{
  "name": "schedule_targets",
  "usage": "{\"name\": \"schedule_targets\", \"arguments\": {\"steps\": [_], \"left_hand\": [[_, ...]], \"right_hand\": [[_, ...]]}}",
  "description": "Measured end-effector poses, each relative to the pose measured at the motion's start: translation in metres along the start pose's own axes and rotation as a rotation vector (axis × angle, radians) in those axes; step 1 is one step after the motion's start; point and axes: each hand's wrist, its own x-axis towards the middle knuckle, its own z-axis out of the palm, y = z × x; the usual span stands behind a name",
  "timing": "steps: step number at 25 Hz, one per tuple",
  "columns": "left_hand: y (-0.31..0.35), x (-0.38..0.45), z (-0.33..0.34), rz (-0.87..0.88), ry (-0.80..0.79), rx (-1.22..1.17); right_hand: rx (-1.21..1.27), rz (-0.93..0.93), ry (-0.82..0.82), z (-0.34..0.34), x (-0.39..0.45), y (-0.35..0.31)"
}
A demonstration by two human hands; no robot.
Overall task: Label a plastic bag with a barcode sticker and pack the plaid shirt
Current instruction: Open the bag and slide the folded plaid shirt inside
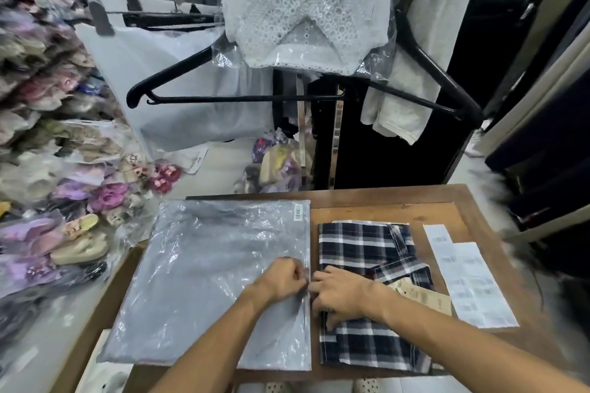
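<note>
A clear plastic bag (207,277) lies flat on the left half of the wooden table (415,201), with a barcode sticker (298,211) stuck at its far right corner. Beside it on the right lies the folded navy-and-white plaid shirt (364,246) with a brown paper tag (424,293). My left hand (281,279) pinches the bag's right edge. My right hand (341,295) rests on the shirt, its fingertips also at that bag edge, thumb curled down on the plaid.
White sheets of barcode stickers (472,281) lie to the right of the shirt. Black hangers and a bagged white lace garment (303,9) hang beyond the table. Piles of bagged shoes (64,201) fill the left side.
</note>
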Motion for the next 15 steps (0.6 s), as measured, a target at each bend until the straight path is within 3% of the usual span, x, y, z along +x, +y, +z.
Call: {"name": "schedule_targets", "arguments": {"steps": [3, 8, 15], "left_hand": [[-0.001, -0.002, 0.004, -0.012, 0.015, 0.023], [0.004, -0.002, 0.007, -0.033, 0.053, 0.053], [0.004, -0.012, 0.007, -0.121, 0.113, -0.061]], "right_hand": [[-0.026, -0.062, -0.022, -0.003, 0.006, 0.005], [0.226, -0.087, 0.009, -0.013, 0.000, 0.016], [0.604, -0.014, 0.245, -0.025, -0.019, 0.058]]}}
